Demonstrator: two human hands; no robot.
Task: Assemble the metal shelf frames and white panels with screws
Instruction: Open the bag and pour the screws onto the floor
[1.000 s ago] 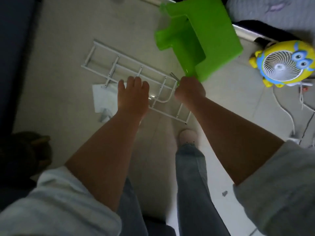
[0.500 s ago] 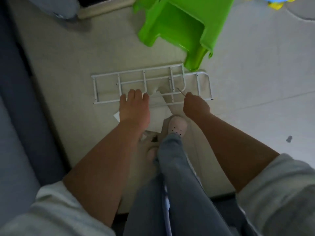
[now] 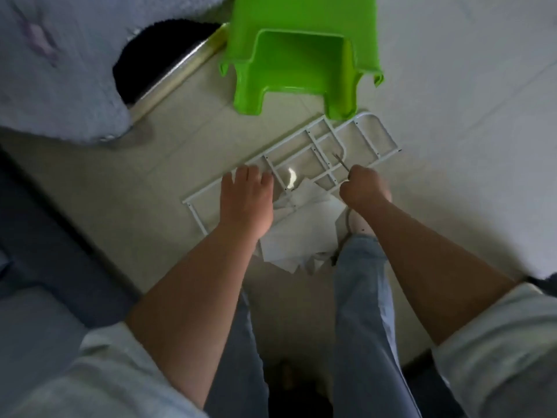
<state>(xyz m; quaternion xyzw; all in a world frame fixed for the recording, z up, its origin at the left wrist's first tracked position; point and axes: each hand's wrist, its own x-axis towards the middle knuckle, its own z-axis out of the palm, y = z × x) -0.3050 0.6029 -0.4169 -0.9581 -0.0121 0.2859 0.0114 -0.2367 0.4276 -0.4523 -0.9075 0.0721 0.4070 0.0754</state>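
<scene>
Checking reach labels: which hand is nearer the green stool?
Right. The right hand, gripping a thin tool, is close to the nearest leg of the green stool. The left hand rests on the white metal frame, farther off to the left.

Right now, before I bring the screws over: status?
Left hand rests on white metal frame. Right hand grips thin tool, tip over frame. Green stool leg at frame's far end.

Pale tiled floor (image 3: 452, 70); green plastic stool (image 3: 301, 40); grey bedding (image 3: 54, 70) upper left.
</scene>
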